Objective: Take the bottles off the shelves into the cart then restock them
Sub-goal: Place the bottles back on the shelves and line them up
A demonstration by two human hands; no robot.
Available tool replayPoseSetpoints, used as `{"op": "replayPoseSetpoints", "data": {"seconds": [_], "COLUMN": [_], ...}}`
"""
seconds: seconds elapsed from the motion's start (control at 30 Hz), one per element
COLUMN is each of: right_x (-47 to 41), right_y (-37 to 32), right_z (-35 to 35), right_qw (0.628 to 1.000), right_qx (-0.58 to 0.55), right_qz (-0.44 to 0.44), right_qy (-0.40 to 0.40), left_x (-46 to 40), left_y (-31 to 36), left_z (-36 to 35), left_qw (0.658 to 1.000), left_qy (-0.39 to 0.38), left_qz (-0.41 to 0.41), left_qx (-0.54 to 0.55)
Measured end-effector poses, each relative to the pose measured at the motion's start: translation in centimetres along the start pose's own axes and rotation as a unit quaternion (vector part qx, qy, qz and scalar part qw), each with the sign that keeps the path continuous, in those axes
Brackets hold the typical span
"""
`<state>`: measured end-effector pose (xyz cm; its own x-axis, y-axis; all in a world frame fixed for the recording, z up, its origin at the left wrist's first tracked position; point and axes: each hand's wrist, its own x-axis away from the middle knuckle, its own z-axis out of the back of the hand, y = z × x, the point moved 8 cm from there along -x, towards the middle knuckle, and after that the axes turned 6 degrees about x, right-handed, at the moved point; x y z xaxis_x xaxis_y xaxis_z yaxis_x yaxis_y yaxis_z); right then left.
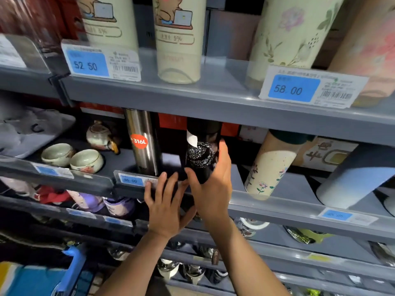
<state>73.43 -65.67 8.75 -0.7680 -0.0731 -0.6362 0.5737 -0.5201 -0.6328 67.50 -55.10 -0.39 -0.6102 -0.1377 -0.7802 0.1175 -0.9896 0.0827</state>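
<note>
A black bottle with a white speckled pattern and a white tag stands at the front of the middle shelf. My right hand grips its lower part, thumb on the left and fingers round the right side. Just left of it, my left hand lies with straight, spread fingers against the shelf's front edge and the bottle's base. A steel bottle with an orange "316L" sticker stands immediately to the left. The blue cart shows at bottom left.
On the top shelf stand cream cartoon bottles and floral ones. A floral bottle and a pale blue one stand right of my hands. Ceramic cups and a teapot sit left. Lower shelves hold more cups.
</note>
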Motion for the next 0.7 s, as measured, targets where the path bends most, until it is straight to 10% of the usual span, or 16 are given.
{"op": "replayPoseSetpoints", "data": {"seconds": [0.7], "right_x": [-0.6], "right_y": [2.0], "right_z": [0.8], "right_qw": [0.997], "right_qx": [-0.004], "right_qz": [-0.069], "right_qy": [-0.032], "left_x": [0.2], "left_y": [-0.1], "left_z": [0.0], "left_qw": [0.999], "left_qy": [-0.017], "left_qz": [-0.008], "left_qx": [0.028]}}
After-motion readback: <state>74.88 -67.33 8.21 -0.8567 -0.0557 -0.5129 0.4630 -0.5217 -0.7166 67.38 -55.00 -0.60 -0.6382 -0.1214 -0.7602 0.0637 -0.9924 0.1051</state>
